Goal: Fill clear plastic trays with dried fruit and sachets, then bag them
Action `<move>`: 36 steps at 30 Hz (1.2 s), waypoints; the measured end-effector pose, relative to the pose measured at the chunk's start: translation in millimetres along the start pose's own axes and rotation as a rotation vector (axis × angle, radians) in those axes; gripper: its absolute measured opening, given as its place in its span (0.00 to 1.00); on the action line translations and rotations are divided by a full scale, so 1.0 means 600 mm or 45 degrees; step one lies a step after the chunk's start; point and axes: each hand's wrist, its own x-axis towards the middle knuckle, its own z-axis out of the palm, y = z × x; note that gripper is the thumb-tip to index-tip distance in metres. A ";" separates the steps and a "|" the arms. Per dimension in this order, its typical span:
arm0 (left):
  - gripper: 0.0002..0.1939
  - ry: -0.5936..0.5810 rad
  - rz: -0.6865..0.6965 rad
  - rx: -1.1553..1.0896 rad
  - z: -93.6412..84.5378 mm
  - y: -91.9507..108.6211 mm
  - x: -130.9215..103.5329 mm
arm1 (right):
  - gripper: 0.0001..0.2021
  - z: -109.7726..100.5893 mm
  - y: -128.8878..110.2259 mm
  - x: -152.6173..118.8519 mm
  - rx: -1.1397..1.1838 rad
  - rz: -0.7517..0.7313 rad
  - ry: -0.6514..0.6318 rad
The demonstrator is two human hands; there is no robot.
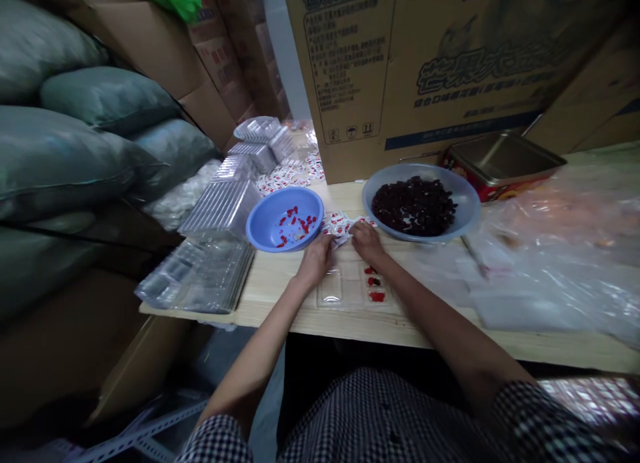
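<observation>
My left hand (pixel 317 258) rests beside the blue bowl (pixel 260 213), at the near edge of a small pile of white-and-red packets (pixel 339 224). Several small red pieces lie in that bowl. On the other side of the pile, my right hand (pixel 367 242) has its fingers bent down at the packets. Whether either hand grips a packet is too small to make out. Below the hands lies a clear plastic tray (pixel 354 293); red pieces (pixel 377 296) and one dark piece sit in its right compartments. A larger bowl (pixel 470 210) of dark pieces (pixel 414 206) stands to the right.
Stacked clear trays (pixel 200 276) fill the table's left side, with more packets (pixel 290 176) behind. A big cardboard box (pixel 360 143) and an open tin (pixel 530 160) stand at the back. Plastic bags (pixel 560 270) cover the right. Full sacks (pixel 75 156) are piled at left.
</observation>
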 end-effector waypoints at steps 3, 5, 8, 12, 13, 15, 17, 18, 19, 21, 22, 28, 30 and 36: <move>0.21 -0.095 0.091 -0.239 0.005 0.018 -0.017 | 0.14 0.001 0.012 -0.005 -0.052 0.013 -0.005; 0.21 -0.218 0.103 -0.285 0.013 0.031 -0.021 | 0.13 -0.002 0.019 -0.014 -0.074 0.026 -0.011; 0.19 -0.315 0.069 -0.252 0.025 0.044 -0.018 | 0.13 -0.007 0.025 -0.029 -0.079 0.028 -0.012; 0.13 -0.353 0.053 -0.197 0.035 0.049 -0.010 | 0.11 -0.012 0.023 -0.043 -0.024 -0.026 0.012; 0.12 -0.347 0.041 -0.189 0.037 0.049 -0.009 | 0.11 -0.012 0.021 -0.045 -0.001 -0.045 0.014; 0.11 -0.309 0.002 -0.170 0.043 0.050 -0.011 | 0.11 -0.011 0.016 -0.043 0.047 -0.070 0.011; 0.10 -0.241 -0.026 -0.135 0.052 0.052 -0.019 | 0.10 -0.009 0.012 -0.038 0.091 -0.064 0.012; 0.10 -0.197 -0.024 -0.108 0.056 0.052 -0.023 | 0.10 -0.008 0.011 -0.035 0.113 -0.052 0.019; 0.09 -0.144 -0.013 -0.081 0.059 0.052 -0.029 | 0.11 -0.008 0.010 -0.032 0.138 -0.035 0.031; 0.08 -0.006 0.006 -0.065 0.064 0.052 -0.037 | 0.10 -0.008 0.011 -0.028 0.195 0.009 0.062; 0.09 0.077 0.001 -0.091 0.064 0.051 -0.039 | 0.09 -0.009 0.012 -0.027 0.229 0.034 0.078; 0.18 0.210 -0.010 -0.497 0.031 0.054 -0.017 | 0.06 -0.036 0.005 -0.063 0.765 0.067 0.092; 0.13 0.077 0.011 -0.571 0.011 0.061 -0.013 | 0.08 -0.050 0.002 -0.090 1.123 0.087 0.066; 0.12 -0.220 -0.075 -0.387 -0.010 0.079 -0.069 | 0.07 -0.061 -0.010 -0.187 0.825 -0.039 0.204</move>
